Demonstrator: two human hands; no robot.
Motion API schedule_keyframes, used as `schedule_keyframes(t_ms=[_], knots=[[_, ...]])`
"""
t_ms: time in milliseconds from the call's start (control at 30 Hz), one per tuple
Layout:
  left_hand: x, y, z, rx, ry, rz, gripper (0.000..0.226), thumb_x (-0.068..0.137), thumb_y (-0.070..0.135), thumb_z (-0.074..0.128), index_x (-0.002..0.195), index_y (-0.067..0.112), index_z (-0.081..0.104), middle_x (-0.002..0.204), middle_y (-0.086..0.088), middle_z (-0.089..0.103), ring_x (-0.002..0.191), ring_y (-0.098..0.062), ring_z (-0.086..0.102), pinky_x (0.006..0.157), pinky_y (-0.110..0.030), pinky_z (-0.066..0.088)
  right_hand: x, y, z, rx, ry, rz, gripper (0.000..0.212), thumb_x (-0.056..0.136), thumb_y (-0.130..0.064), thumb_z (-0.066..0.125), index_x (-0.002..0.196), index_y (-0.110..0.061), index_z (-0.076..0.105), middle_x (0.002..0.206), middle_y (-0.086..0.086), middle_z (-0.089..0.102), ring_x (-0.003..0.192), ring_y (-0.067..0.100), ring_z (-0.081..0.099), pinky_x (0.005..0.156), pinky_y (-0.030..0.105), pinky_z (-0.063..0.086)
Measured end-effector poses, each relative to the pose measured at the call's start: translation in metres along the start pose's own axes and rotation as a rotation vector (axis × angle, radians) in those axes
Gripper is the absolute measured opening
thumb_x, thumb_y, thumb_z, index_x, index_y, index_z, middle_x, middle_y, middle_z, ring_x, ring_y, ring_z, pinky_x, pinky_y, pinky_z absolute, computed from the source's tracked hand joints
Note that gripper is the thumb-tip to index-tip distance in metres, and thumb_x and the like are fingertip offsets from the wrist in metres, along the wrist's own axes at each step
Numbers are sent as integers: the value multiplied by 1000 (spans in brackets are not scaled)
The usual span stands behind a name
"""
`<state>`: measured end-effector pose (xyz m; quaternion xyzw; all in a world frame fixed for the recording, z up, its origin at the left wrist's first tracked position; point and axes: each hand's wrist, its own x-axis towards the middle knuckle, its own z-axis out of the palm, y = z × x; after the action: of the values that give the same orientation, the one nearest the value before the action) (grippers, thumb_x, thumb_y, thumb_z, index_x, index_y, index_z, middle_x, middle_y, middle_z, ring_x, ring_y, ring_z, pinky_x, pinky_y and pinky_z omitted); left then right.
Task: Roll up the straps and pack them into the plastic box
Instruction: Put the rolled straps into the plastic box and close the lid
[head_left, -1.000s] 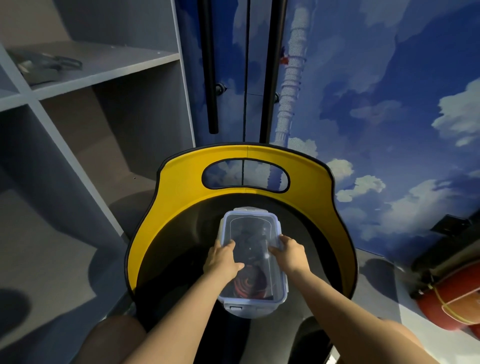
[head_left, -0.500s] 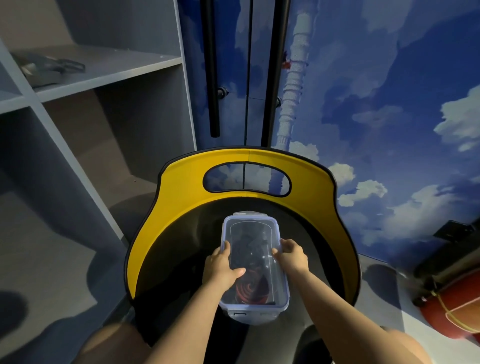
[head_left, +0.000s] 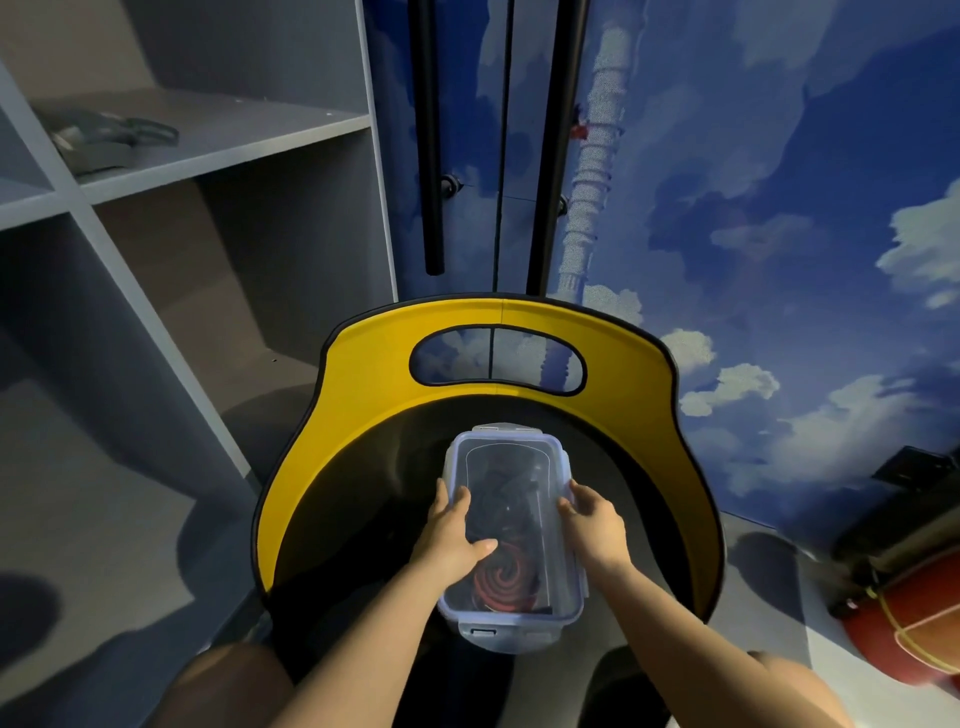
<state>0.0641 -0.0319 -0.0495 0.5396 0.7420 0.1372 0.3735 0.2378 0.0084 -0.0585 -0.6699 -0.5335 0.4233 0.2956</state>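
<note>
At the far left we saw a grey shelf unit (head_left: 228, 150), and on its upper board lay a grey object (head_left: 111, 137) that we could not identify. Beside it stood a wall painted as blue sky with clouds (head_left: 753, 208), with two black vertical bars (head_left: 431, 156) in front of it.

Lower down was a round black tray with a yellow rim (head_left: 363, 395), which had an oval handle opening at the far side. In the middle of the tray sat the plastic box (head_left: 511, 629), clear with a bluish lid on top. Through the lid we saw rolled straps inside: a red and black coil (head_left: 504, 582) at the near end, and dark straps (head_left: 498, 493) further back.

Our left hand (head_left: 454, 535) held the left edge of the box. Its fingers (head_left: 460, 501) lay on the lid and the thumb reached across the top, so the hand grasped the box. Our right hand (head_left: 595, 525) was on the right edge, the fingers bent over the rim of the lid and gripping it.

At the far right, on the pale floor, was an orange ball (head_left: 914, 623) near a dark object (head_left: 904, 530).
</note>
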Motion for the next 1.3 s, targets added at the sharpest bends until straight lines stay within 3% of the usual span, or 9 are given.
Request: schedule_keyframes(t_ms=[100, 267, 400, 567, 633, 800, 1067, 1200, 1300], knots=[[3, 4, -2, 37, -8, -15, 81, 91, 30, 59, 151, 19, 6, 157, -3, -18, 147, -21, 7, 111, -33, 29, 3, 0, 2, -79, -55, -84, 55, 92, -20, 57, 143, -16, 37, 146, 5, 42, 134, 22, 40, 109, 33, 34], [7, 4, -5, 41, -34, -42, 82, 90, 34, 58, 151, 19, 5, 157, -1, -18, 147, -20, 0, 114, -35, 25, 7, -4, 11, -409, -107, -275, 48, 99, -20, 41, 146, -17, 32, 158, 3, 14, 146, 20, 14, 110, 31, 27], [10, 3, -4, 118, -75, -8, 96, 86, 40, 63, 151, 13, -4, 155, -2, -26, 145, -18, -15, 117, -35, 14, 4, -1, 14, -460, -199, -237, 55, 100, -30, 39, 150, -17, 19, 159, 0, -6, 146, 17, 13, 107, 29, 31], [10, 3, 3, 195, -94, -4, 99, 88, 41, 60, 149, 9, -12, 151, -7, -34, 143, -21, -22, 120, -36, 11, 2, 2, 16, -550, -298, -224, 61, 102, -27, 34, 150, -12, -1, 156, 8, -21, 146, 19, -8, 112, 25, 21], [11, 3, 4, 201, -103, -4, 98, 89, 41, 58, 148, 9, -12, 151, -7, -35, 143, -21, -23, 120, -37, 11, 2, 0, 16, -565, -309, -220, 61, 102, -26, 32, 150, -11, -3, 155, 8, -23, 147, 20, -7, 111, 25, 23], [11, 4, 5, 225, -92, -12, 95, 90, 41, 57, 149, 11, -11, 152, -6, -32, 145, -21, -16, 119, -37, 16, 3, 0, 17, -436, -285, -163, 60, 101, -25, 36, 151, -14, 3, 157, 2, -18, 140, 21, 29, 102, 29, 34], [10, -5, 6, 125, -18, -10, 93, 85, 42, 63, 151, 21, 0, 157, 3, -20, 146, -23, 12, 114, -35, 29, 2, 10, 21, -28, -134, -113, 53, 94, -16, 55, 144, -18, 36, 157, -5, 14, 142, 18, 25, 109, 25, 27], [9, -2, 6, 114, -1, -11, 94, 85, 40, 65, 151, 21, 1, 157, 3, -19, 146, -23, 11, 114, -36, 30, 2, 14, 16, 79, -177, -107, 58, 91, -17, 60, 144, -17, 36, 157, -4, 18, 141, 16, 27, 102, 18, 29], [8, -2, 5, 98, -12, -8, 94, 85, 37, 65, 151, 20, 0, 157, 2, -20, 147, -23, 7, 115, -37, 27, 6, 7, 7, 7, -158, -125, 61, 87, -25, 66, 141, -15, 39, 148, -4, 37, 133, 16, 41, 98, 18, 34]])
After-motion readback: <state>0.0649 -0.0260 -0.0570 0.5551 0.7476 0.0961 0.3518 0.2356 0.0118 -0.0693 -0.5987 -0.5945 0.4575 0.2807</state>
